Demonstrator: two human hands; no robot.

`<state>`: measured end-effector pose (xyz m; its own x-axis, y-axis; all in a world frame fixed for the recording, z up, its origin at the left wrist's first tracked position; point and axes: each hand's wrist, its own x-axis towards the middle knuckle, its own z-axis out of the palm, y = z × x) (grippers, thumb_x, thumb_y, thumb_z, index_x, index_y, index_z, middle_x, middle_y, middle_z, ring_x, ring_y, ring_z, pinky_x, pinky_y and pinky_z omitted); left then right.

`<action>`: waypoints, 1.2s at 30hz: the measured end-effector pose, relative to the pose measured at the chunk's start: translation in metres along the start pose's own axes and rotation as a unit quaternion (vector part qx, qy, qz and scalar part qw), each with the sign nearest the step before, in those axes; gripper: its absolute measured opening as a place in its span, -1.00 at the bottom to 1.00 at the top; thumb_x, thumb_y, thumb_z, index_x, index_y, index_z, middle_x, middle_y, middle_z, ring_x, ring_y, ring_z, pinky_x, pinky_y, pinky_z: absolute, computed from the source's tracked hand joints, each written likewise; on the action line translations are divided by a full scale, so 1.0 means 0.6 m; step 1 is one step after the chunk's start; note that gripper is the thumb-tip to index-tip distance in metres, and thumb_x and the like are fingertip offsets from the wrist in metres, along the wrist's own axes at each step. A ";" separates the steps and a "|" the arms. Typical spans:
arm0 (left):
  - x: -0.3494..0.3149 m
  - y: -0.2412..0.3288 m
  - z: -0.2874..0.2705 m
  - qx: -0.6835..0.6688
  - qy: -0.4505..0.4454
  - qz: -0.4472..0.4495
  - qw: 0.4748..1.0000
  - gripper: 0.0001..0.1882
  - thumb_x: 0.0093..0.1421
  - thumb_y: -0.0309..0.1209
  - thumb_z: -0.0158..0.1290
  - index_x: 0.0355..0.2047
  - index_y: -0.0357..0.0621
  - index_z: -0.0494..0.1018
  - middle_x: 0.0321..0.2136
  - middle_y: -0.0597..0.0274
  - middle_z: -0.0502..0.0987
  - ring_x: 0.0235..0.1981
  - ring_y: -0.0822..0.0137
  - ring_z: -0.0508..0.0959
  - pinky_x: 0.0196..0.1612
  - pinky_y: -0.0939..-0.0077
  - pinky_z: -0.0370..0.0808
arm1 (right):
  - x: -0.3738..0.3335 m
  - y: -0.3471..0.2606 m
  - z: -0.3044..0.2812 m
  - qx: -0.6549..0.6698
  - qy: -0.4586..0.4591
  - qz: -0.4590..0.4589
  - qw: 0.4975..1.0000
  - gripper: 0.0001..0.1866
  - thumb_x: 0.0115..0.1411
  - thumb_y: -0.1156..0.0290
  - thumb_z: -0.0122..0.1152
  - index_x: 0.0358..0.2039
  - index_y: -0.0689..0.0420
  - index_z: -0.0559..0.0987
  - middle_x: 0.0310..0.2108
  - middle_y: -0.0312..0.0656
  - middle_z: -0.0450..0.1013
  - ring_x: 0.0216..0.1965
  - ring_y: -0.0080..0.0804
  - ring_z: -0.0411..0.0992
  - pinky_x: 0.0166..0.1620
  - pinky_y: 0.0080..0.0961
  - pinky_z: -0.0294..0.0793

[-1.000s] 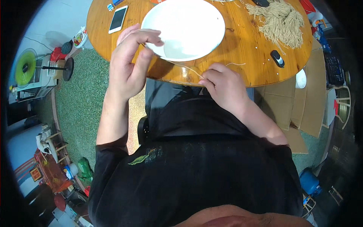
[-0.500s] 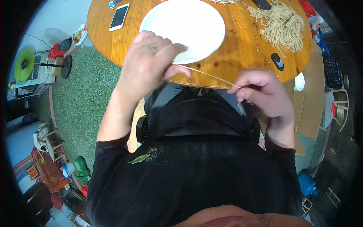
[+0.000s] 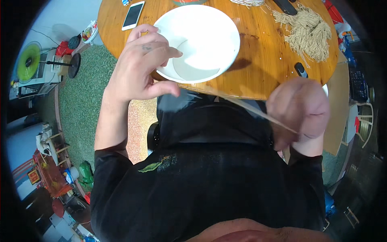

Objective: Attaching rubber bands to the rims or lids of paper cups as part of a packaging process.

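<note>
My left hand [image 3: 143,66] is at the near left side of a large white bowl [image 3: 201,66] on the round wooden table. Its fingers curve over the rim, the thumb stands apart below, and nothing shows between them. Further right, my right hand [image 3: 300,107] is smeared by motion and its fingers look closed. A thin beige cord [image 3: 252,109] slants from it up and left toward the table edge, its far end too blurred to place. My lap, in dark clothes, lies under the cord.
On the wooden table [image 3: 258,52] lie a tangled bundle of beige cords [image 3: 310,36], a white phone [image 3: 133,16], a small black-and-grey object [image 3: 300,69], a long black object [image 3: 285,6] and a white coil [image 3: 248,2]. A green fan [image 3: 29,60] stands at left.
My left hand has let go of the cord and spread its thumb away. My right hand has moved right and slightly down, drawing the cord along. The view has shifted a little.
</note>
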<state>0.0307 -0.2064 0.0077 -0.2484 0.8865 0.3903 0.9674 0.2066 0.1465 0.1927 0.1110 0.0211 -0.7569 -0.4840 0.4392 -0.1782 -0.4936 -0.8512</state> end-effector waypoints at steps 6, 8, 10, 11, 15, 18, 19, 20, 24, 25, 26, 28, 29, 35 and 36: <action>-0.008 -0.022 -0.004 -0.037 0.053 0.035 0.997 -0.18 -0.03 0.38 0.25 -0.15 -0.18 0.65 -0.63 0.36 0.44 -0.30 0.24 0.60 0.18 0.07 0.32 | 0.041 -0.026 -0.036 0.109 -0.039 -0.061 0.991 -0.88 0.32 0.45 0.30 -0.40 0.09 0.66 -0.46 -0.21 0.59 -0.53 -0.43 0.52 -0.41 -0.52 0.67; -0.011 -0.019 -0.008 -0.062 0.044 0.000 0.997 -0.27 0.03 0.26 0.26 -0.10 -0.19 0.64 -0.54 0.32 0.51 -0.24 0.23 0.61 0.21 0.04 0.30 | 0.017 -0.018 -0.021 0.138 0.106 -0.109 0.979 -0.80 0.34 0.29 0.32 -0.42 0.05 0.60 -0.45 -0.29 0.55 -0.37 -0.37 0.56 -0.28 -0.52 0.67; -0.014 -0.024 -0.005 -0.084 0.033 -0.037 0.995 -0.35 0.10 0.13 0.27 -0.05 -0.19 0.62 -0.46 0.28 0.58 -0.18 0.22 0.63 0.24 0.02 0.29 | 0.003 -0.006 -0.029 0.055 0.139 -0.102 0.983 -0.86 0.37 0.32 0.26 -0.32 0.08 0.62 -0.38 -0.22 0.58 -0.33 -0.30 0.58 -0.22 -0.43 0.67; -0.018 -0.034 0.001 -0.071 0.078 -0.022 0.994 -0.40 0.10 0.01 0.23 -0.01 -0.19 0.59 -0.34 0.20 0.62 -0.11 0.21 0.63 0.28 -0.01 0.27 | -0.003 0.004 -0.030 -0.028 0.170 -0.094 0.981 -0.87 0.40 0.35 0.20 -0.22 0.11 0.63 -0.32 -0.16 0.60 -0.28 -0.22 0.60 -0.15 -0.34 0.67; 0.002 -0.027 -0.005 -0.061 0.136 -0.001 0.989 -0.45 0.05 -0.32 0.11 0.07 -0.27 0.52 0.01 -0.04 0.60 0.14 0.03 0.54 0.35 -0.05 0.24 | -0.009 0.083 -0.064 -0.033 0.208 -0.102 0.972 -0.70 0.44 0.46 0.10 0.12 0.21 0.58 -0.02 0.07 0.61 -0.01 -0.14 0.60 0.15 -0.27 0.52; 0.008 0.001 -0.001 -0.006 0.230 0.019 0.973 -0.52 0.08 -0.39 0.11 0.04 -0.29 0.51 0.02 -0.11 0.58 0.17 -0.07 0.51 0.31 -0.02 0.32 | 0.002 0.141 -0.053 0.070 0.242 -0.084 0.964 -0.71 0.45 0.46 0.10 0.12 0.18 0.59 0.00 0.00 0.61 0.06 -0.30 0.54 0.13 -0.45 0.47; 0.008 0.006 0.005 0.014 0.286 0.034 0.957 -0.56 0.08 -0.32 0.17 -0.04 -0.25 0.55 -0.10 -0.06 0.64 0.07 -0.03 0.58 0.25 0.04 0.37 | 0.003 0.150 -0.048 0.069 0.246 -0.085 0.963 -0.71 0.45 0.46 0.10 0.12 0.18 0.59 0.00 0.00 0.61 0.06 -0.30 0.54 0.13 -0.45 0.47; 0.010 0.041 0.008 0.028 0.313 0.019 0.949 -0.65 0.06 -0.41 0.19 -0.11 -0.25 0.55 -0.16 -0.02 0.63 -0.06 -0.06 0.61 0.06 0.12 0.51 | 0.003 0.163 -0.045 0.097 0.261 -0.090 0.956 -0.71 0.44 0.45 0.13 0.12 0.18 0.59 0.00 -0.01 0.61 0.08 -0.31 0.53 0.13 -0.46 0.45; 0.013 0.167 0.010 -0.042 0.209 0.050 0.976 -0.66 0.04 -0.35 0.44 -0.29 -0.16 0.52 -0.37 0.15 0.53 -0.34 0.19 0.53 -0.33 0.31 0.51 | 0.012 0.173 -0.012 0.157 0.319 -0.088 0.930 -0.71 0.41 0.41 0.20 0.10 0.16 0.60 -0.02 -0.08 0.61 0.09 -0.35 0.52 0.15 -0.50 0.40; 0.021 0.181 0.030 -0.032 0.238 0.039 0.970 -0.61 -0.02 -0.31 0.49 -0.29 -0.15 0.52 -0.37 0.16 0.52 -0.34 0.22 0.53 -0.34 0.34 0.50 | 0.012 0.174 -0.003 0.180 0.351 -0.076 0.916 -0.71 0.41 0.41 0.20 0.10 0.16 0.60 -0.01 -0.10 0.60 0.08 -0.36 0.52 0.14 -0.49 0.40; 0.028 0.188 0.042 -0.024 0.263 0.032 0.964 -0.55 -0.08 -0.27 0.54 -0.30 -0.13 0.53 -0.38 0.17 0.52 -0.35 0.24 0.53 -0.34 0.36 0.50 | 0.012 0.173 0.000 0.181 0.356 -0.077 0.914 -0.71 0.41 0.41 0.20 0.10 0.16 0.60 -0.01 -0.10 0.60 0.08 -0.36 0.52 0.14 -0.49 0.40; 0.031 0.190 0.024 -0.027 0.220 -0.003 0.975 -0.46 -0.20 -0.33 0.60 -0.25 -0.17 0.55 -0.33 0.16 0.53 -0.34 0.24 0.55 -0.33 0.43 0.49 | 0.009 0.175 -0.001 0.140 0.367 -0.062 0.917 -0.67 0.45 0.29 0.14 0.18 0.02 0.54 0.06 -0.21 0.60 0.16 -0.37 0.47 0.28 -0.26 0.39; 0.039 0.183 0.024 -0.018 0.243 -0.003 0.970 -0.46 -0.20 -0.37 0.60 -0.24 -0.19 0.56 -0.32 0.15 0.53 -0.34 0.23 0.56 -0.33 0.44 0.49 | 0.006 0.180 0.000 0.205 0.419 -0.069 0.882 -0.67 0.45 0.28 0.14 0.18 -0.01 0.55 0.08 -0.21 0.59 0.17 -0.36 0.47 0.30 -0.24 0.38; 0.083 0.172 0.041 0.019 0.183 -0.047 0.982 -0.47 -0.15 -0.29 0.54 -0.18 -0.21 0.61 -0.28 0.15 0.58 -0.28 0.19 0.60 -0.25 0.39 0.51 | -0.007 0.168 0.017 0.159 0.392 -0.063 0.904 -0.67 0.48 0.28 0.09 0.20 -0.04 0.55 0.11 -0.24 0.58 0.13 -0.40 0.50 0.22 -0.32 0.46; 0.090 0.176 0.045 0.025 0.168 -0.072 0.983 -0.47 -0.14 -0.27 0.52 -0.16 -0.19 0.62 -0.29 0.16 0.58 -0.26 0.16 0.60 -0.22 0.33 0.52 | -0.005 0.164 0.022 0.159 0.393 -0.064 0.903 -0.67 0.48 0.28 0.09 0.20 -0.04 0.55 0.11 -0.24 0.58 0.13 -0.40 0.50 0.22 -0.32 0.46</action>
<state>0.1205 -0.1258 0.0197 -0.3777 0.6614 0.6479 0.9199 0.3478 0.1812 0.1855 0.0541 -0.0602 -0.9778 0.1931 0.0809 -0.2005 -0.7528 -0.6269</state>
